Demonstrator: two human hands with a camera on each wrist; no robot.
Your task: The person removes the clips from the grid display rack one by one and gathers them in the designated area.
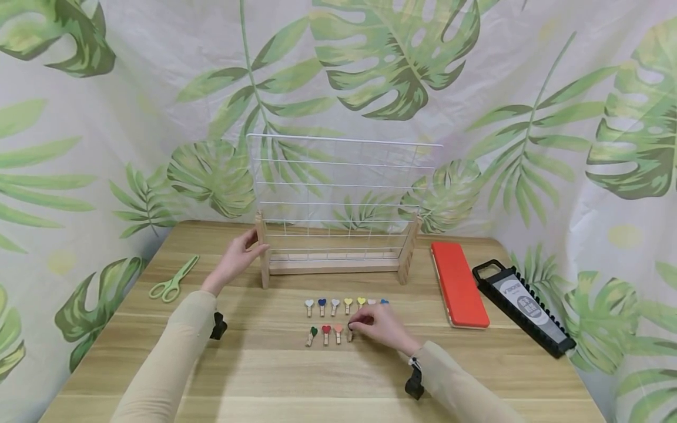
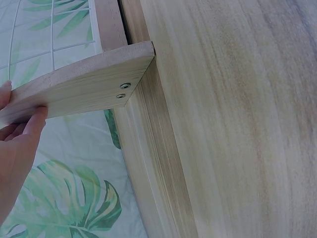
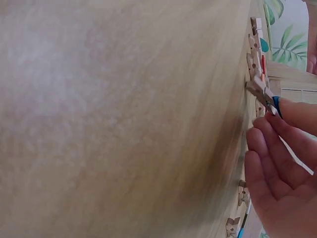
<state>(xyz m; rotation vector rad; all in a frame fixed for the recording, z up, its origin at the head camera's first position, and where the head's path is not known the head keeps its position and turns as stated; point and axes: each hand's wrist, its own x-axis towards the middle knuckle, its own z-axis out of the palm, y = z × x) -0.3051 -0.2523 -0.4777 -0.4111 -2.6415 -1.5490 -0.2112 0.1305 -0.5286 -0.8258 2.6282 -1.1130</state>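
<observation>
A white wire grid [image 1: 338, 194] stands in a wooden base at the back of the table. My left hand [image 1: 252, 245] grips the base's left wooden side piece [image 2: 89, 84], with fingers on both of its faces. Two rows of small wooden pegs with coloured hearts [image 1: 338, 305] lie in front of the stand. At the right end of the near row, my right hand [image 1: 357, 326] pinches one peg [image 3: 261, 94] between thumb and fingertips. The peg's heart looks blue, and its tail still touches the table.
Green scissors [image 1: 171, 282] lie at the left of the wooden table [image 1: 264, 376]. To the right of the stand are a red flat case [image 1: 457, 285] and a black tool holder [image 1: 523, 305]. Leaf-print cloth hangs behind and at both sides.
</observation>
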